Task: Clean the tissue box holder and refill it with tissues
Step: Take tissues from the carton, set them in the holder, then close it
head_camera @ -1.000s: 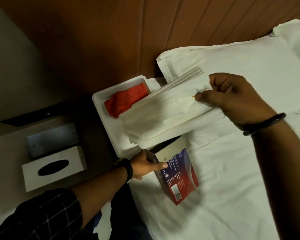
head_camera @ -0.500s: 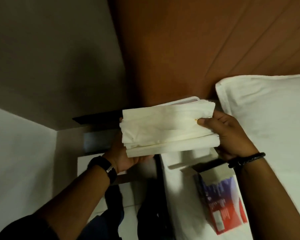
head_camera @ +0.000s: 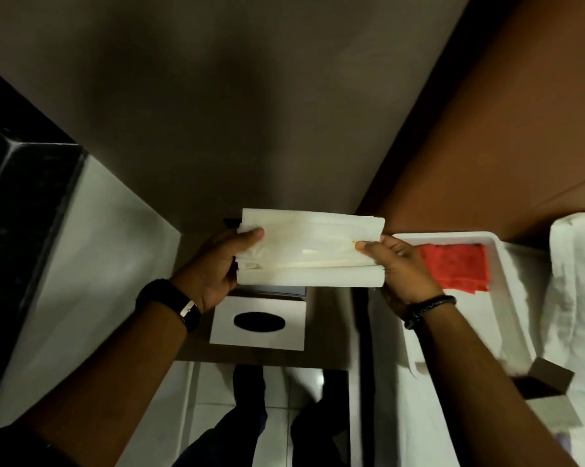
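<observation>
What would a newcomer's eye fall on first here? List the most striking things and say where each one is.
First the tissue stack, held mid-frame at its ends by the left hand and right hand. Just below it on the bedside surface lies the white holder lid with its dark oval slot. To the right, a red cloth lies in a white tray beside the white bedding.

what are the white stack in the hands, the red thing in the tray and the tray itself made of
Stack of tissues: soft thin paper, matte, layered edges and creases showing. Red cloth: looks like woven fabric, matte, folded. Tray: probably smooth plastic, slight sheen, rounded moulded rim.
</observation>
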Demonstrator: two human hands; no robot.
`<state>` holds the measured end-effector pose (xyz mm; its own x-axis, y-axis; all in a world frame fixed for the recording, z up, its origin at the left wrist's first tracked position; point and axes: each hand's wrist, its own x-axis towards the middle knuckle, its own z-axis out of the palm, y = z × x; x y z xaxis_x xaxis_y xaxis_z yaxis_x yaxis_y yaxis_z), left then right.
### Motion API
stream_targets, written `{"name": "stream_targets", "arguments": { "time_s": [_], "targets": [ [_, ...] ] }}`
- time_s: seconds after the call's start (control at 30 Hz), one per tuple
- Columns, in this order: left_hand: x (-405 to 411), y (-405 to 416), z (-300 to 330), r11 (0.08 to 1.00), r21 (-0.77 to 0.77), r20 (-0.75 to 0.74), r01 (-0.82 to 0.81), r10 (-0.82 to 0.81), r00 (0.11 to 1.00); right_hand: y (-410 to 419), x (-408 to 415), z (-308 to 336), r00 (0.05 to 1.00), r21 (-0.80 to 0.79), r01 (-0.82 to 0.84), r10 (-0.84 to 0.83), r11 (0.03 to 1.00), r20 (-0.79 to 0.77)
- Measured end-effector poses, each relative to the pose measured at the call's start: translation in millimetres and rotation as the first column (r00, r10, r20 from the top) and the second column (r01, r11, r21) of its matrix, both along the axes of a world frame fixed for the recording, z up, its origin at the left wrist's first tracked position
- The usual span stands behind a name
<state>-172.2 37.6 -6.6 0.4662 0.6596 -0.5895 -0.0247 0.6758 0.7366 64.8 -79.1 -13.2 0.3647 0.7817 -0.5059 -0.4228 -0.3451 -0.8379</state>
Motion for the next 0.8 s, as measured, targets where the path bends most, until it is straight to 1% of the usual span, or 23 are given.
{"name": "stream_targets", "arguments": {
  "time_s": [0.17, 0.23, 0.33, 0.4, 0.5, 0.6, 0.7, 0.8],
  "targets": [
    [-21, 51, -29, 0.998, 0.046, -0.113, -0.047, 0.052, 0.992, 61, -29, -39, 0.999, -0.07, -0.007, 0.01, 0.998, 0.042],
    [-28, 72, -49, 0.997, 0.063, -0.149, -0.05, 0.059, 0.987, 83, -35, -60, 0.999, -0.072, -0.009, 0.012, 0.997, 0.046],
    [-40, 91, -96, 0.996, 0.064, -0.195, -0.054, 0.065, 0.979, 103, -47, -109, 0.999, -0.098, 0.01, -0.005, 0.995, 0.051],
    [-47, 92, -132, 0.998, 0.033, -0.217, -0.047, 0.053, 0.975, 105, -54, -146, 0.998, -0.146, 0.028, -0.018, 0.989, 0.066],
    [-56, 88, -192, 0.999, -0.033, -0.27, -0.037, 0.027, 0.963, 101, -68, -210, 0.993, -0.234, -0.006, 0.033, 0.972, 0.114],
    [-59, 83, -244, 0.994, -0.086, -0.314, -0.064, 0.034, 0.949, 94, -78, -264, 0.99, -0.275, -0.003, 0.04, 0.961, 0.132],
    [-63, 84, -287, 0.995, -0.087, -0.357, -0.047, 0.013, 0.934, 95, -86, -304, 0.975, -0.293, -0.012, 0.076, 0.956, 0.21],
    [-61, 88, -315, 0.999, -0.038, -0.412, -0.011, -0.006, 0.911, 95, -92, -331, 0.944, -0.303, 0.001, 0.099, 0.953, 0.316]
  ]
}}
